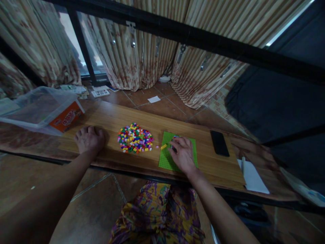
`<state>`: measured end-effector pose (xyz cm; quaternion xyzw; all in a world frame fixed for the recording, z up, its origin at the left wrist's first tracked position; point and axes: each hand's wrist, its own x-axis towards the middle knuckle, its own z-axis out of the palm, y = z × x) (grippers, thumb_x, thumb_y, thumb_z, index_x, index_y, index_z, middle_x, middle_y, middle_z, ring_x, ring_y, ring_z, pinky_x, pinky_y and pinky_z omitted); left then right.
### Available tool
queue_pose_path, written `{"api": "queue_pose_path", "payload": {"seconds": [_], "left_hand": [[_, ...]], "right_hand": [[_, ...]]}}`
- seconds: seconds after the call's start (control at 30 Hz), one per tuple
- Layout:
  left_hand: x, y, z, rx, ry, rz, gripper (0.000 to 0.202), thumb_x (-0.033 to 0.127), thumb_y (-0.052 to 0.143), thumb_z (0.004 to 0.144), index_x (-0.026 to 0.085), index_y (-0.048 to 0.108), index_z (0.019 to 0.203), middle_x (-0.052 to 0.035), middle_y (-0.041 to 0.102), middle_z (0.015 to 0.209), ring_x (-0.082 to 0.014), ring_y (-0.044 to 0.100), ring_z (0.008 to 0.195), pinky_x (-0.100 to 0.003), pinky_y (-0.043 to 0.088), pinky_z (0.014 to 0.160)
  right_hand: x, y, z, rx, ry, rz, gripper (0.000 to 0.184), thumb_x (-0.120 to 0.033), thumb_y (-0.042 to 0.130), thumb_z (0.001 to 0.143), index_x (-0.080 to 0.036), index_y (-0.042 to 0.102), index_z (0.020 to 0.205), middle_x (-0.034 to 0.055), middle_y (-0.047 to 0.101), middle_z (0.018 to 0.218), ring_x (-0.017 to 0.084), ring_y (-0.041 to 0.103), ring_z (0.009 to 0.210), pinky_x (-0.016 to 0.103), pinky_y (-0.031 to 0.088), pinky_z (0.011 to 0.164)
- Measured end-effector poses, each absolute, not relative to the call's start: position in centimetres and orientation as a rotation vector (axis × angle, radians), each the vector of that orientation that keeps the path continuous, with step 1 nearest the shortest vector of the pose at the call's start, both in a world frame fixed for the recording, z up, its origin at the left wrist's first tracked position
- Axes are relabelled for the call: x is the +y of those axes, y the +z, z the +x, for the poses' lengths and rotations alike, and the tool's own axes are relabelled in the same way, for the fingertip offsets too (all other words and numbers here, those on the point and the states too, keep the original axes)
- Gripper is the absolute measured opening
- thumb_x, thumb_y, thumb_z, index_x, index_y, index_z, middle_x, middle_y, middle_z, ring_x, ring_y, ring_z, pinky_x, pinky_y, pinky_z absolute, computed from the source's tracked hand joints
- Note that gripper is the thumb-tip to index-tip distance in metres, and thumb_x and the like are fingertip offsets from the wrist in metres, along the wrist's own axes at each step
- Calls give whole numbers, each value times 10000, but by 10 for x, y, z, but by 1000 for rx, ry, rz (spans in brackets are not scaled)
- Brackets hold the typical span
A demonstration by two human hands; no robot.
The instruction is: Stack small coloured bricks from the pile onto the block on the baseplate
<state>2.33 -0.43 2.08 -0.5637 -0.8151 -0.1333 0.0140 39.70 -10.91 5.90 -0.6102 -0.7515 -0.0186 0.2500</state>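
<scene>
My right hand (183,153) is over the green studded baseplate (165,160), its thumb and fingers closed around a few small toy bricks (174,145) that the fingers mostly hide. A yellow toy brick (164,146) lies at the plate's left side, close to my thumb. Just off the plate is a small pink brick (157,146). Farther left, a flat pile of mixed coloured bricks (135,138) covers part of the wooden board. Palm down on the board's left end rests my left hand (89,139), fingers spread and holding nothing.
A clear plastic bin (43,118) with an orange label stands at the left. On the right lie a black phone (219,143) and white paper (252,178) with a pen (243,165). A dark metal bar (193,35) crosses in front of striped curtains (149,57).
</scene>
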Motion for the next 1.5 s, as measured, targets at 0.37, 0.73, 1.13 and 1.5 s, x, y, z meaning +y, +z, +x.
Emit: {"api": "queue_pose_path", "payload": {"seconds": [0.37, 0.73, 1.13, 1.5], "left_hand": [[-4, 16, 20, -2508, -452, -1757, 533, 427, 358, 926, 71, 560, 1269, -239, 533, 1339, -382, 445, 1255, -522, 354, 1043], [-5, 19, 22, -2534, -487, -1759, 522, 437, 380, 918, 108, 573, 1275, -223, 532, 1353, -390, 442, 1272, -532, 355, 1050], [-5, 19, 23, -2559, -498, -1753, 529, 435, 367, 914, 122, 575, 1286, -207, 530, 1358, -376, 440, 1276, -518, 337, 1070], [-5, 18, 23, -2549, -519, -1739, 520, 426, 371, 912, 131, 581, 1285, -200, 549, 1354, -371, 446, 1274, -513, 345, 1063]], "right_hand": [[-87, 51, 366, -2368, 11, -1763, 186, -251, 568, 945, -235, 743, 888, 74, 703, 914, 265, 491, 1032, 440, 320, 955], [-116, 36, 328, -2183, 40, -1787, 121, -315, 649, 905, -223, 721, 936, 67, 728, 975, 257, 536, 951, 391, 326, 853], [-114, 22, 307, -2126, 43, -1722, 210, -376, 591, 943, -226, 702, 1038, 69, 717, 963, 246, 563, 929, 373, 326, 821], [-65, 42, 283, -2027, 120, -1808, 227, -384, 550, 958, -233, 695, 1045, 93, 687, 1040, 269, 564, 997, 395, 340, 858]]}}
